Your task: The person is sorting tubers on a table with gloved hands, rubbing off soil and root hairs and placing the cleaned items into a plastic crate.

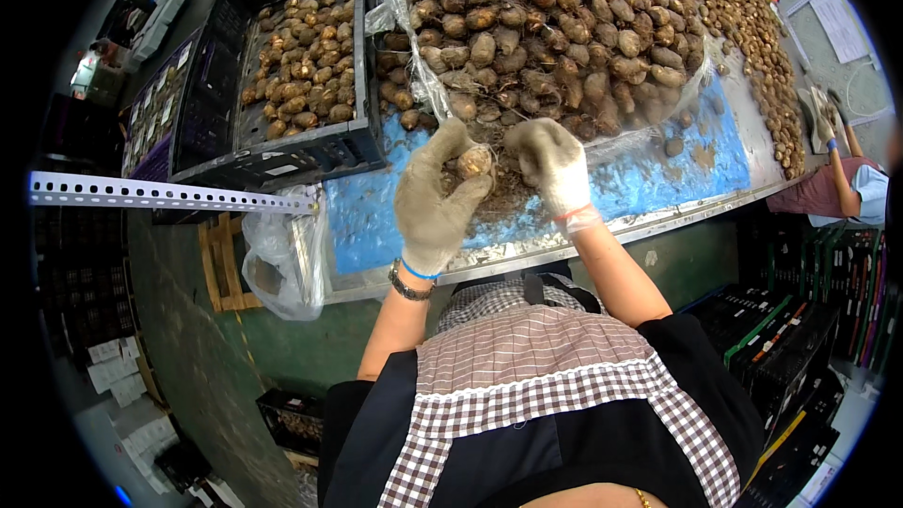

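My left hand, in a dirty pale work glove, grips a small round taro corm between thumb and fingers. Just to its right, my right hand, gloved too, has its fingers curled and pressed together. What they pinch, if anything, is hidden. Beyond both hands, a big heap of hairy brown taro corms lies on a clear plastic sheet. Loose root fibres and dirt cover the blue table covering beneath my hands.
A black crate at the left holds cleaner corms. More corms lie spread along the table's right side, where another person's arm shows. A perforated metal bar sticks out at the left, above a hanging plastic bag. Crates stand at the right.
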A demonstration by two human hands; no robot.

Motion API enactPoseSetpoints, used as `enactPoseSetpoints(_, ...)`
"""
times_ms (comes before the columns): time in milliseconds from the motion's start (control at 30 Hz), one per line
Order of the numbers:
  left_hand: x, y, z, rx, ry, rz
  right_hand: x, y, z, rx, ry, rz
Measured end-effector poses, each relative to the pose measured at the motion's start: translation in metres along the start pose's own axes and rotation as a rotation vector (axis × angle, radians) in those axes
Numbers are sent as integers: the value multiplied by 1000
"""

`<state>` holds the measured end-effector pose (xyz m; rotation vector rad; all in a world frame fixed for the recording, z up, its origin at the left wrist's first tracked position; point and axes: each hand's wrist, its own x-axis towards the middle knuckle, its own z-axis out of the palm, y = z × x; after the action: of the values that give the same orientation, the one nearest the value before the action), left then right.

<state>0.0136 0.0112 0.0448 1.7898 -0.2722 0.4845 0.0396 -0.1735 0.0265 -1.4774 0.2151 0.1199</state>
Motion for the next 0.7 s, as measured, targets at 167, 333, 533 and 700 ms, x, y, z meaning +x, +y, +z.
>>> enactPoseSetpoints(167,66,18,-42,290,172,253,4,38,-38,-160,123,-142)
enactPoseSetpoints(333,76,3,-71,508,455,274,-7,67,-77,-457,259,-190)
enactPoseSetpoints(533,-1,-37,16,282,-248,21,-13,84,-68,-1193,152,-429)
enactPoseSetpoints(700,-32,-54,47,191,-408,-282,6,108,-37,-1306,-9,-499)
